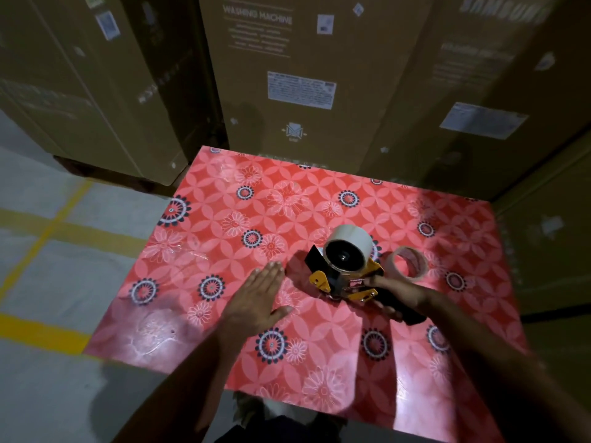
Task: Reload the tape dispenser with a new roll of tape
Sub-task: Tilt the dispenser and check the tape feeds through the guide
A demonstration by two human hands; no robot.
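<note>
A black and yellow tape dispenser (pixel 335 279) lies on the red flowered table (pixel 224 251), with a whitish roll of tape (pixel 351 241) seated on its black wheel. My right hand (pixel 391 294) is wrapped around the dispenser's black handle, one finger reaching toward the yellow front end. Just right of the dispenser lies a thin, nearly bare tape ring (pixel 409 262), flat on the table. My left hand (pixel 256 298) hovers flat with fingers together, palm down, a little left of the dispenser and not touching it.
Tall cardboard appliance boxes (pixel 303 75) stand right behind the table and along its right side. To the left is grey floor with yellow lines (pixel 41 244). My feet show below the table's near edge.
</note>
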